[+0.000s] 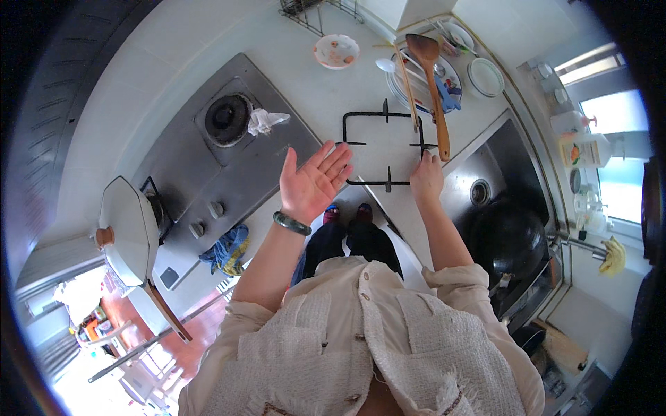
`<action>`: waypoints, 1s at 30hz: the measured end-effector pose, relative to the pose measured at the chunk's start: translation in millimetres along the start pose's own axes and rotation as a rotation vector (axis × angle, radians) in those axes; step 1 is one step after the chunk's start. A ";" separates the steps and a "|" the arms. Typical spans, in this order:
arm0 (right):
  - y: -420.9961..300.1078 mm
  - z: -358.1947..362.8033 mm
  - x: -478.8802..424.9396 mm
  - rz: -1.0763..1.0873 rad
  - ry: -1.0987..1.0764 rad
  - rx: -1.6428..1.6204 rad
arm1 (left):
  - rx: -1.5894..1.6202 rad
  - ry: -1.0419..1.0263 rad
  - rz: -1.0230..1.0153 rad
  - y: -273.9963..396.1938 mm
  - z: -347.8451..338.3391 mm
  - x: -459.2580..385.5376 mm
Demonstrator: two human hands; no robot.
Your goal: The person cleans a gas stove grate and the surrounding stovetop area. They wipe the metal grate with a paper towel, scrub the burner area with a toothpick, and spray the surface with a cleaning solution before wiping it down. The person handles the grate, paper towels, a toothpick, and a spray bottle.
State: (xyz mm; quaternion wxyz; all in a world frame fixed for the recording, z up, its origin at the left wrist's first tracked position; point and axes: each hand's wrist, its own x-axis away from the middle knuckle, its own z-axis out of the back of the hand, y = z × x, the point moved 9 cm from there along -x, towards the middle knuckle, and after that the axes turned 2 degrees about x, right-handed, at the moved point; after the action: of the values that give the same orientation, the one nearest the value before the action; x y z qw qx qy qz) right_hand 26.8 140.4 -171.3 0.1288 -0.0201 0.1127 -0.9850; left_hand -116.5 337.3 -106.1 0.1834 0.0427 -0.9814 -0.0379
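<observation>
My left hand is palm up with fingers apart over the counter's front edge, beside the left side of a black metal pan support. Nothing lies in it. My right hand is closed at the pan support's right front corner, its fingertips on the frame. The pan support is on the pale counter between the gas hob and the sink. A crumpled white tissue lies by the bare burner. A wooden spatula rests across a stack of plates, its handle end just behind my right hand.
A lidded white pot stands on the hob's other burner. A patterned cloth lies at the hob's front. The sink holds a black wok. A patterned bowl and a green-rimmed dish stand farther back.
</observation>
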 end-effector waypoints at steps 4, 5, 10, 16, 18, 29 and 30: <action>3.0 3.7 -0.5 -0.043 -0.035 0.090 | 0.038 -0.199 0.128 -25.9 -69.6 13.4; 4.6 9.6 5.0 -0.071 -0.028 0.102 | 0.021 -0.217 0.171 -37.2 -80.4 12.8; 68.7 89.0 57.9 -0.251 0.160 -0.122 | -0.069 -0.302 0.442 -115.5 -106.1 -2.8; 275.8 223.7 151.4 -0.474 0.547 0.177 | -0.292 -0.248 0.758 -254.5 -100.6 -22.5; 353.3 248.7 174.5 -0.600 0.497 0.345 | -0.454 -0.196 0.771 -303.2 -91.9 -34.8; 572.6 203.0 128.9 -0.705 -0.209 0.618 | -0.743 0.288 0.573 -466.3 -14.0 -121.0; 576.9 197.9 129.5 -0.703 -0.148 0.653 | -0.744 0.250 0.540 -479.9 -15.1 -126.5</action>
State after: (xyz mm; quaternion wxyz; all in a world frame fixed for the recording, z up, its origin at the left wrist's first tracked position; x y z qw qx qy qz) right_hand 59.1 -479.1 -108.3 -0.2047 -0.0854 -0.2254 -0.9487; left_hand 40.1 -128.0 -180.4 0.3063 -0.2784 -0.8475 -0.3323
